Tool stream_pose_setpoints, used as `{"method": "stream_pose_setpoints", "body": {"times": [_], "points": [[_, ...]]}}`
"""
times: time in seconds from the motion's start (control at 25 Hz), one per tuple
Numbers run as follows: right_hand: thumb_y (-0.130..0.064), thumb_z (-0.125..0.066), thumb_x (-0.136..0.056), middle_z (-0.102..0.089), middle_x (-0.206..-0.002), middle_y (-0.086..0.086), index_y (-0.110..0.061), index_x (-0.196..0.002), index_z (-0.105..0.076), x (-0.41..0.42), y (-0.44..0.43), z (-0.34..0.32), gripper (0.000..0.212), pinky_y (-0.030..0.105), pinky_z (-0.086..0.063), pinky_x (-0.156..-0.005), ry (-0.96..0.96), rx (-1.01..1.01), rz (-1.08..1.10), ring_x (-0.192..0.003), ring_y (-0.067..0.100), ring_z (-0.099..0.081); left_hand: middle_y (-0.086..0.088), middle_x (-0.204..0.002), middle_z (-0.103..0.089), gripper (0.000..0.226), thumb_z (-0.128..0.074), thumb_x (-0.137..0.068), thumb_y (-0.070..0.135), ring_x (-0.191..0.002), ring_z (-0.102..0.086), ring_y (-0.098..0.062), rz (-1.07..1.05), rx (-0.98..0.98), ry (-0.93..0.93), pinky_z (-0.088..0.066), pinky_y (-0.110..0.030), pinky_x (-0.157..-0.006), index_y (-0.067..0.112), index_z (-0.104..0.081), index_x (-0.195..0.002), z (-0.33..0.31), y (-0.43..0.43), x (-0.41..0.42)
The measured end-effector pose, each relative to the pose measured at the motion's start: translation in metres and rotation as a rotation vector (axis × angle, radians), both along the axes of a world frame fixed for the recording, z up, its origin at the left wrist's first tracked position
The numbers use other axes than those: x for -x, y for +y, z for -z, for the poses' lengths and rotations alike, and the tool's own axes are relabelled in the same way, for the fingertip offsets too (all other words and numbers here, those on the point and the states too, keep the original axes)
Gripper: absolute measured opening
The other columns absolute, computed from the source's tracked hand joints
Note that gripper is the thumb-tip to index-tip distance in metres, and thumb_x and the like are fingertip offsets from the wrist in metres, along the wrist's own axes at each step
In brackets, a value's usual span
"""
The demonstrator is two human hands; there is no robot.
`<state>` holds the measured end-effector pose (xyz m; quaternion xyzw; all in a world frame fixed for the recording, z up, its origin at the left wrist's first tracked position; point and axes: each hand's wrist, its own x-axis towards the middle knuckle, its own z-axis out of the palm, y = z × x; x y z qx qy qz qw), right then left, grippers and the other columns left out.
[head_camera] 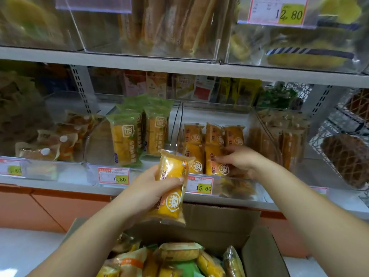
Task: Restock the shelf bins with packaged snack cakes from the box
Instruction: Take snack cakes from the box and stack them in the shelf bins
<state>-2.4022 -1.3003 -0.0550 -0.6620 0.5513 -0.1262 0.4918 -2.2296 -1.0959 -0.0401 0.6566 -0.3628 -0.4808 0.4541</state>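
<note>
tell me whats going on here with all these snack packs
A person is restocking a shelf. Their left hand grips an orange snack cake in front of the shelf, above the open cardboard box, which holds more packs. Their right hand is inside the clear bin, fingers on a front-row pack of the same kind; whether it grips that pack is unclear. The held cake is not yet in the bin.

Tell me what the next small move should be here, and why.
Probably move the orange packet held by the left hand up into the clear bin, beside the matching orange packets that the right hand touches. Its wrapper matches that row, not the green packets next door.
</note>
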Motion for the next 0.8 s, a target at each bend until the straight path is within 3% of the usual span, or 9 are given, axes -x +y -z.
{"method": "stream_pose_setpoints", "body": {"times": [0.2,0.32,0.4,0.48,0.56,0.64,0.72,0.8], "points": [[-0.035,-0.077,-0.079,-0.062,-0.127,0.007,-0.016,-0.143,-0.042,0.008,-0.003,0.001,0.075,0.039,-0.059,-0.084,0.044,-0.051,-0.074,-0.103,0.022,-0.067,0.000,-0.098,-0.076,0.039,-0.073,-0.080,0.042,-0.088,-0.074,-0.022,0.003,0.001,-0.045,-0.057,-0.050,-0.088,0.032,-0.060,-0.115,-0.002,-0.006,0.002],[-0.048,-0.060,-0.089,-0.061,-0.127,0.004,-0.018,-0.139,-0.048,0.010,0.018,-0.026,0.059,0.035,-0.052,-0.091,0.216,0.308,-0.072,-0.111,0.021,-0.060,0.004,-0.103,-0.075,0.057,-0.076,-0.070,0.058,-0.091,-0.074,-0.019,0.042,0.046,-0.078,-0.057,-0.049,-0.089,0.035,-0.057,-0.118,-0.007,-0.006,0.006],[-0.053,-0.055,-0.090,-0.066,-0.113,-0.001,-0.021,-0.128,-0.056,0.012,0.039,-0.049,0.050,0.035,-0.054,-0.088,0.036,0.395,-0.084,-0.103,0.016,-0.063,0.004,-0.106,-0.074,0.067,-0.077,-0.065,0.064,-0.092,-0.073,-0.017,0.069,0.091,-0.088,-0.057,-0.048,-0.089,0.035,-0.055,-0.121,-0.010,-0.007,0.013],[-0.056,-0.062,-0.080,-0.070,-0.102,-0.003,-0.026,-0.122,-0.058,0.010,0.069,-0.065,0.052,0.031,-0.056,-0.081,-0.205,0.117,-0.272,-0.092,0.011,-0.068,0.005,-0.107,-0.073,0.068,-0.073,-0.065,0.062,-0.093,-0.072,-0.014,0.089,0.152,-0.121,-0.058,-0.046,-0.088,0.034,-0.053,-0.124,-0.010,-0.010,0.021],[-0.039,-0.075,-0.075,-0.072,-0.094,-0.002,-0.025,-0.123,-0.056,0.006,0.084,-0.062,0.053,0.027,-0.054,-0.072,-0.295,-0.024,-0.328,-0.080,0.009,-0.070,0.009,-0.108,-0.072,0.069,-0.068,-0.066,0.061,-0.095,-0.071,-0.008,0.114,0.199,-0.182,-0.058,-0.039,-0.088,0.035,-0.051,-0.128,-0.011,-0.015,0.029],[-0.019,-0.079,-0.072,-0.073,-0.097,0.003,-0.017,-0.126,-0.054,0.009,0.074,-0.061,0.059,0.029,-0.055,-0.066,-0.398,-0.007,-0.162,-0.075,0.013,-0.072,0.014,-0.104,-0.071,0.072,-0.066,-0.071,0.057,-0.092,-0.069,-0.001,0.112,0.246,-0.208,-0.058,-0.027,-0.082,0.035,-0.046,-0.137,-0.012,-0.018,0.032],[-0.016,-0.080,-0.066,-0.069,-0.110,0.007,-0.016,-0.135,-0.048,0.020,0.052,-0.070,0.076,0.038,-0.058,-0.069,-0.536,0.077,0.075,-0.079,0.018,-0.073,0.016,-0.106,-0.068,0.072,-0.067,-0.080,0.047,-0.094,-0.066,0.002,0.027,0.340,-0.377,-0.057,-0.022,-0.079,0.033,-0.039,-0.144,-0.012,-0.019,0.026],[-0.016,-0.079,-0.073,-0.063,-0.119,0.003,-0.028,-0.141,-0.041,0.038,0.028,-0.081,0.080,0.036,-0.057,-0.072,-0.490,0.322,0.198,-0.088,0.019,-0.071,0.016,-0.127,-0.058,0.067,-0.064,-0.086,0.044,-0.111,-0.055,0.002,-0.085,0.384,-0.809,-0.051,-0.024,-0.094,0.032,-0.037,-0.146,-0.010,-0.021,0.014]]}}
